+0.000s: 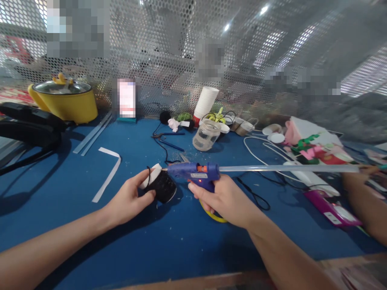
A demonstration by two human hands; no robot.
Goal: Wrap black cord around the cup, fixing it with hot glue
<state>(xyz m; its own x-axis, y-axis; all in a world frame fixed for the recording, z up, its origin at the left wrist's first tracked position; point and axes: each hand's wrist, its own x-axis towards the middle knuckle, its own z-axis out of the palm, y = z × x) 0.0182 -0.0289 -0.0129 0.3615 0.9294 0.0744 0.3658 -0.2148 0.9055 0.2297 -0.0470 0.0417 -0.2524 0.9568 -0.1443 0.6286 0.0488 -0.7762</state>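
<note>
My left hand [128, 197] grips a small cup-shaped piece [159, 183] wrapped in black cord, with a white end showing at its top. My right hand [225, 199] is wrapped round the handle of a blue glue gun [196, 173]. The gun's nozzle points left and touches the wrapped piece. A long clear glue stick [287, 168] juts out of the gun's back to the right. Under my right hand lies a yellow ring [216, 216] on the blue table [169, 241].
A yellow pot [65, 100] stands back left, with black headgear [27, 125] beside it. A clear jar [207, 135], stacked white cups [206, 102], white cable [263, 153] and craft scraps [311, 147] lie behind. Another person's arm [367, 205] rests at the right. A white strip [109, 171] lies left.
</note>
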